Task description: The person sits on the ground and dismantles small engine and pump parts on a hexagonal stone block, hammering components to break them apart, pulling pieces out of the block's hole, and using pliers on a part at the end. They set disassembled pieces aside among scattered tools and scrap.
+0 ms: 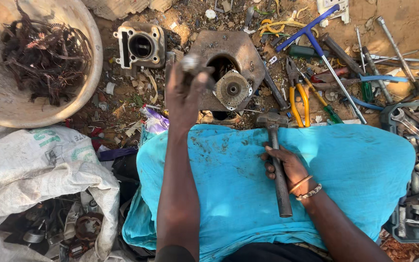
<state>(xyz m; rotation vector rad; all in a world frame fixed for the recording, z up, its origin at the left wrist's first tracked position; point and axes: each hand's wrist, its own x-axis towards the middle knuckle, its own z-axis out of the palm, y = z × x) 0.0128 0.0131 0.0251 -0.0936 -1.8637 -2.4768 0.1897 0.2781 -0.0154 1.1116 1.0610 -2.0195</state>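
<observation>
Over the littered ground past the blue cloth point(248, 184), left hand point(184, 94) raised with grip closed round a short metal rod point(191, 63), held upright, long axis near vertical and rounded end pointing up, likely lifted clear of the rusty metal housing point(229, 60) and its round disc point(232, 90) just beside. Farther right, right hand point(287, 167) resting on the cloth, fingers wrapped round the hammer point(276, 160) at mid-handle, head pointing away toward the housing, handle running back toward the lap, probably parked ready.

Open-air repair workshop: scattered hand tools point(345, 73), engine cylinder point(140, 46), dirt ground point(408, 24).
</observation>
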